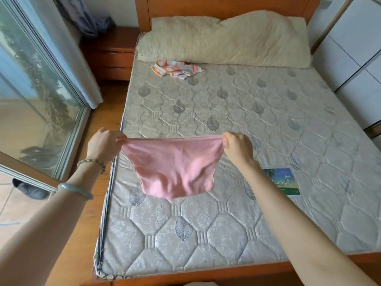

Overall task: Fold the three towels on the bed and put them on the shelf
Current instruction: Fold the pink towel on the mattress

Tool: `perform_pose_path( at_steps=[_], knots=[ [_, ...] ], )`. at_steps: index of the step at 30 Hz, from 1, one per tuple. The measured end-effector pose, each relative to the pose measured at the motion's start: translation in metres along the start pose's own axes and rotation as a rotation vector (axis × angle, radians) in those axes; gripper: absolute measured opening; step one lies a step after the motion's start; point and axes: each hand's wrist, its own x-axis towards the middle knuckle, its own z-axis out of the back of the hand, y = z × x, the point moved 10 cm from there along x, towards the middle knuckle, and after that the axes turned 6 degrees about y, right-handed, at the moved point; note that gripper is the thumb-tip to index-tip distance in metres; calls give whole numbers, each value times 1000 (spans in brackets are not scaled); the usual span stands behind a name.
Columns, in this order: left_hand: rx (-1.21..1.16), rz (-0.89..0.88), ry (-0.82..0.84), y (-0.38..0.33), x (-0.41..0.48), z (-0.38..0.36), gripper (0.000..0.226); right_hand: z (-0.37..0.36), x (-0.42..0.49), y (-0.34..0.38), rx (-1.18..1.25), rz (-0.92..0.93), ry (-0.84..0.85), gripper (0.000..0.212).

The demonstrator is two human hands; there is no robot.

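Note:
A pink towel [175,166] hangs in the air above the near left part of the bed's mattress [257,124]. My left hand [104,144] pinches its upper left corner and my right hand [237,146] pinches its upper right corner, so the top edge is stretched between them. The lower part sags loosely. An orange and white striped towel [176,69] lies crumpled at the far end of the mattress, just in front of the cream pillow [224,40]. No third towel and no shelf are in view.
A wooden bed frame [206,274] borders the mattress. A wooden nightstand [111,52] stands at the far left by a glass sliding door [37,104]. White cabinet doors [354,58] line the right side. A printed label [283,181] is on the mattress.

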Motion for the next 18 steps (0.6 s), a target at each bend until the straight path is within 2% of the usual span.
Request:
perform_pose_path(
  at_steps=[5, 9, 13, 18],
  knots=[
    [16, -72, -252, -26, 1, 44, 14, 40, 6, -5, 102, 24, -264, 17],
    [-24, -127, -328, -29, -23, 45, 14, 36, -12, -17, 170, 38, -310, 22],
    [-46, -115, -229, -12, -62, -9, 10, -17, -54, -32, 212, 37, -211, 23],
    [-47, 21, 100, 29, -133, -135, 10, -131, -135, -52, 246, -36, 68, 23]
  ],
)
